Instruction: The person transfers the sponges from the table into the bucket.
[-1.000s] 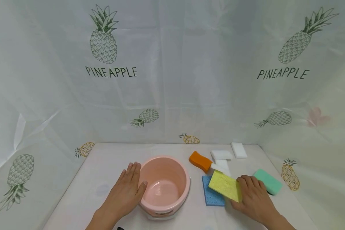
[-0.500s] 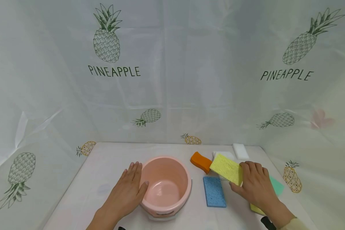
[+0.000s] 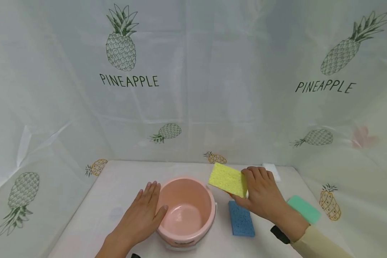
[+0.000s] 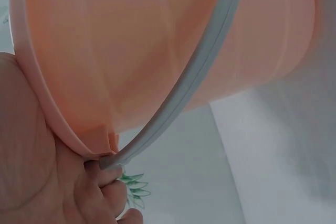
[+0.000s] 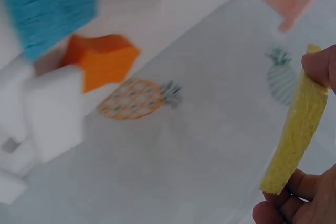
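Observation:
A pink bucket stands on the table, its grey handle hanging down the outside in the left wrist view. Against the left side of its rim rests my left hand, fingers straight, gripping nothing. My right hand pinches a yellow sponge between thumb and fingers, raised above the table to the right of the bucket. In the right wrist view the yellow sponge shows edge-on. Below it on the table lies a blue sponge.
A green sponge lies at the right by my forearm. Toward the back is a white block. The orange sponge and other white blocks, mostly hidden from the head view, appear in the right wrist view. A pineapple-print curtain surrounds the table.
My right hand has lifted the yellow sponge from over the blue sponge and carried it up and left toward the bucket. The left hand has stayed at the rim.

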Demonstrator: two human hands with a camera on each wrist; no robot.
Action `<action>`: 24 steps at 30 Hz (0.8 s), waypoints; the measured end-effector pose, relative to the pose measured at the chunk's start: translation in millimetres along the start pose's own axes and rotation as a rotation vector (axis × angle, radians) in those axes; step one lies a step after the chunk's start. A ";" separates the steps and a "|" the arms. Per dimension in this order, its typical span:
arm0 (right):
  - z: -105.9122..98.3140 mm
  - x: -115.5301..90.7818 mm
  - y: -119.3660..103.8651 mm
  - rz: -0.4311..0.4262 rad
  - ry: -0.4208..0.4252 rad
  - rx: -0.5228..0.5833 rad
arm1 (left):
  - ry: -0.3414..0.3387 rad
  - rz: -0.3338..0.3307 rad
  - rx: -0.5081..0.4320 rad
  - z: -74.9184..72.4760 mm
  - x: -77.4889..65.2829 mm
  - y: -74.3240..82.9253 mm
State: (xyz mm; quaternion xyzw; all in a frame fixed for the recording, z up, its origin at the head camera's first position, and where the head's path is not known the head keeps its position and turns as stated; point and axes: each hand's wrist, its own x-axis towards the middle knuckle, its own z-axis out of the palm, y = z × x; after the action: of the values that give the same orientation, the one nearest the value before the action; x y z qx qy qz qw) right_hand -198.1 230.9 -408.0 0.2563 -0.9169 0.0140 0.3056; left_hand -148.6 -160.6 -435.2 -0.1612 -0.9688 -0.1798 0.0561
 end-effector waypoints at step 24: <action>23.4 57.5 -107.5 -0.326 -0.503 0.076 | -0.061 -0.001 0.008 5.7 2.6 8.3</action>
State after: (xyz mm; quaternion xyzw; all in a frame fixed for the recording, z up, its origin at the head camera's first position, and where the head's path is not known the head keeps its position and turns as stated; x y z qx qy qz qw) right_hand -198.8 106.8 -408.4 0.4067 -0.9094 -0.0649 0.0573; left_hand -148.6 -150.4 -437.3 -0.1659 -0.9708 -0.1710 0.0268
